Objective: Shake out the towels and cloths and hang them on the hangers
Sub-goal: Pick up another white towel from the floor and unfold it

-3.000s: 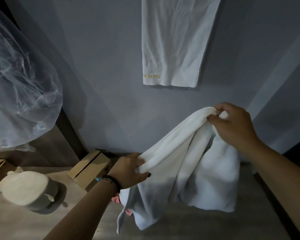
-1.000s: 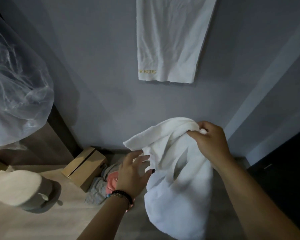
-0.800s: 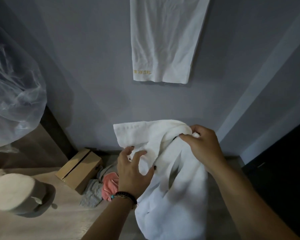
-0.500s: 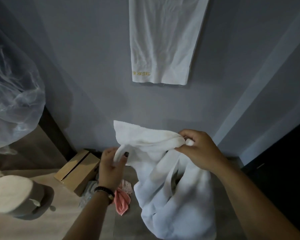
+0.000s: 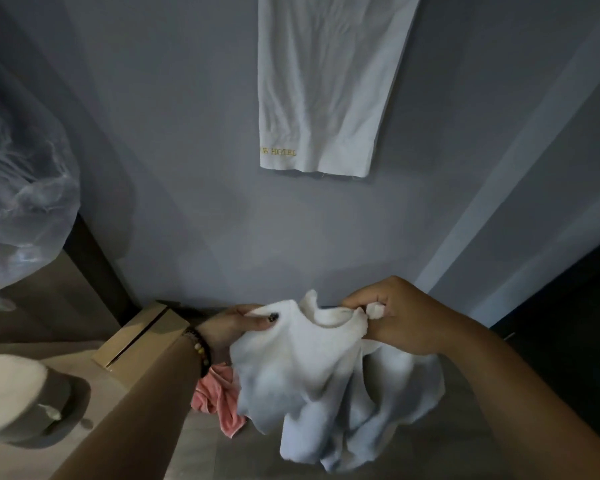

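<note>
The white towel (image 5: 326, 372) is pinched along its top edge by the left hand (image 5: 234, 325) and right hand (image 5: 395, 315). Each grip is closed on an edge, apparently so the slack cloth can be spread and shaken.

White towel held bunched at lower centre; another hangs at the top; a pink cloth lies below.
The white towel (image 5: 312, 375) is thick and crumpled, its top edge stretched between two hands, the rest sagging in folds toward the lower right; the hanging towel (image 5: 323, 88) is flat, long, upper centre against the wall, gold lettering at its lower left corner; the pink cloth (image 5: 219, 396) lies rumpled, partly hidden behind the white towel's left side.
</note>
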Available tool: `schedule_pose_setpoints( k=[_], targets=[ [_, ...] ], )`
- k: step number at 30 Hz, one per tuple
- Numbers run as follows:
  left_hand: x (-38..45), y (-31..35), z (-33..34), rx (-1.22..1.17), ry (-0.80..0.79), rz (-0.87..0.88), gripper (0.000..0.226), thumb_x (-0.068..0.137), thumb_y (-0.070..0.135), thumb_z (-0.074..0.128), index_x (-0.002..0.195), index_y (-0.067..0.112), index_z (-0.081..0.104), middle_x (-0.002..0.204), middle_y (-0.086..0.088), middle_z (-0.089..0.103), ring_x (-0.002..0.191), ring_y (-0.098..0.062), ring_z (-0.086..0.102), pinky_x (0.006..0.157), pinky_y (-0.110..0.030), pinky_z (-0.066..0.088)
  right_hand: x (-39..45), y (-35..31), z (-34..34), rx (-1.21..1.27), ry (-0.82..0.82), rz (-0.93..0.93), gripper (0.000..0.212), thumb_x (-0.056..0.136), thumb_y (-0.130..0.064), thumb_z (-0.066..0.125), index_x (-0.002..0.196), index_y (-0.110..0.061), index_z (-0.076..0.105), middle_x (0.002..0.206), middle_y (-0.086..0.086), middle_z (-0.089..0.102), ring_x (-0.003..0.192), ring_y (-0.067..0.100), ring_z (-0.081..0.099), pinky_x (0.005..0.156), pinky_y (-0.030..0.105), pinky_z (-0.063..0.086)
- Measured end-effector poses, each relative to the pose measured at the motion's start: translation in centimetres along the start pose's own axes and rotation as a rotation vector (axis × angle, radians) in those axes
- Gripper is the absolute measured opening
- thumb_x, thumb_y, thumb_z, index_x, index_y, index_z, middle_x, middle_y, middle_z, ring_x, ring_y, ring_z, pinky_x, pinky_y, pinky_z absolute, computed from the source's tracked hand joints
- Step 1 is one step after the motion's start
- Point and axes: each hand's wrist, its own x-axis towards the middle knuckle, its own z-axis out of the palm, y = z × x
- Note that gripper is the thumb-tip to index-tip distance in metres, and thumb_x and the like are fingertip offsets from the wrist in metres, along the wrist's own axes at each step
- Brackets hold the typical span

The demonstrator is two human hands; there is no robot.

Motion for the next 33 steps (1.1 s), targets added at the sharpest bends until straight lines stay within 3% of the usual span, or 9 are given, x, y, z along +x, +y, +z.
schedule_pose_setpoints(
  k=[2, 6, 8, 12, 15, 17, 21, 26, 33],
  targets=[
    [0.8, -1.6, 0.6, -0.018, -0.073, -0.072, 0.073, 0.055, 0.022, 0.092, 0.120, 0.001, 0.065, 0.129, -0.028, 0.057, 0.118, -0.042, 0.055, 0.104, -0.050, 0.043, -0.2, -0.1, 0.3, -0.042, -0.061, -0.001, 0.019, 0.082, -0.012, 0.074, 0.083, -0.031, 0.073, 0.067, -0.018, 0.067, 0.070, -0.008, 0.057, 0.064, 0.016, 0.044],
    [1.3, -3.2, 1.4, -0.100, -0.062, -0.099, 0.071, 0.055, 0.021, 0.092, 0.118, 0.000, 0.066, 0.129, -0.027, 0.058, 0.119, -0.041, 0.056, 0.105, -0.049, 0.042, -0.7, 1.7, 0.3, -0.144, 0.017, 0.123, 0.017, 0.079, -0.033, 0.072, 0.086, -0.017, 0.073, 0.078, 0.001, 0.071, 0.079, 0.015, 0.068, 0.073, 0.038, 0.052],
    [0.9, -2.7, 2.0, -0.138, 0.040, 0.019, 0.067, 0.055, 0.025, 0.092, 0.113, 0.000, 0.069, 0.121, -0.027, 0.062, 0.111, -0.040, 0.060, 0.098, -0.045, 0.049, -1.1, 3.0, -0.1, -0.241, 0.123, 0.231, 0.016, 0.077, -0.036, 0.070, 0.082, -0.021, 0.070, 0.076, -0.003, 0.068, 0.078, 0.012, 0.065, 0.071, 0.032, 0.050],
    [-1.0, -0.4, 4.9, 0.072, 0.294, 0.334, 0.009, 0.071, 0.016, 0.081, 0.071, 0.009, 0.077, 0.075, -0.006, 0.068, 0.069, -0.016, 0.059, 0.058, -0.023, 0.050, -1.9, 4.0, 0.4, -0.250, 0.261, 0.331, 0.018, 0.080, -0.026, 0.072, 0.096, -0.029, 0.064, 0.090, -0.016, 0.066, 0.084, 0.003, 0.060, 0.067, 0.006, 0.040],
    [-2.1, 1.3, 7.7, 0.313, 0.352, 0.567, 0.010, 0.082, 0.004, 0.072, 0.074, -0.002, 0.073, 0.072, -0.006, 0.067, 0.065, -0.008, 0.057, 0.057, -0.020, 0.046, -1.5, 3.5, 1.7, -0.159, 0.263, 0.248, 0.052, 0.076, -0.032, 0.077, 0.122, -0.044, 0.056, 0.103, -0.031, 0.063, 0.091, -0.007, 0.060, 0.082, 0.015, 0.047],
    [-2.3, 2.1, 8.4, 0.508, 0.331, 0.667, 0.015, 0.082, 0.011, 0.074, 0.074, -0.002, 0.073, 0.069, -0.010, 0.068, 0.063, -0.005, 0.056, 0.056, -0.019, 0.044, -1.1, 2.9, 3.0, -0.077, 0.280, 0.194, 0.059, 0.075, -0.036, 0.078, 0.127, -0.045, 0.053, 0.078, -0.036, 0.061, 0.075, -0.009, 0.057, 0.072, 0.013, 0.043],
    [-2.7, 2.5, 7.8, 0.787, 0.306, 0.702, 0.036, 0.074, 0.046, 0.075, 0.071, 0.011, 0.074, 0.066, -0.001, 0.069, 0.056, -0.001, 0.056, 0.052, -0.018, 0.043, -0.1, 1.4, 5.0, 0.080, 0.367, 0.096, 0.040, 0.073, -0.033, 0.080, 0.107, -0.044, 0.060, 0.068, -0.007, 0.066, 0.063, 0.004, 0.059, 0.063, 0.019, 0.048],
    [-4.3, 1.9, 7.3, 0.677, 0.343, 0.584, 0.017, 0.079, 0.025, 0.076, 0.081, 0.009, 0.077, 0.073, -0.003, 0.073, 0.060, -0.002, 0.058, 0.056, -0.019, 0.043, 1.1, 1.0, 5.5, 0.039, 0.330, 0.112, 0.021, 0.069, -0.034, 0.083, 0.078, -0.034, 0.065, 0.074, -0.012, 0.068, 0.065, 0.000, 0.060, 0.059, 0.012, 0.044],
    [-6.5, 1.4, 7.0, 0.496, 0.247, 0.496, 0.019, 0.077, 0.041, 0.074, 0.090, 0.028, 0.077, 0.091, 0.005, 0.075, 0.084, -0.015, 0.071, 0.075, -0.028, 0.057, 1.9, 1.5, 5.7, 0.243, 0.534, 0.174, 0.013, 0.079, -0.018, 0.077, 0.070, -0.016, 0.067, 0.061, -0.008, 0.060, 0.054, -0.001, 0.050, 0.052, 0.011, 0.038]
  ],
)
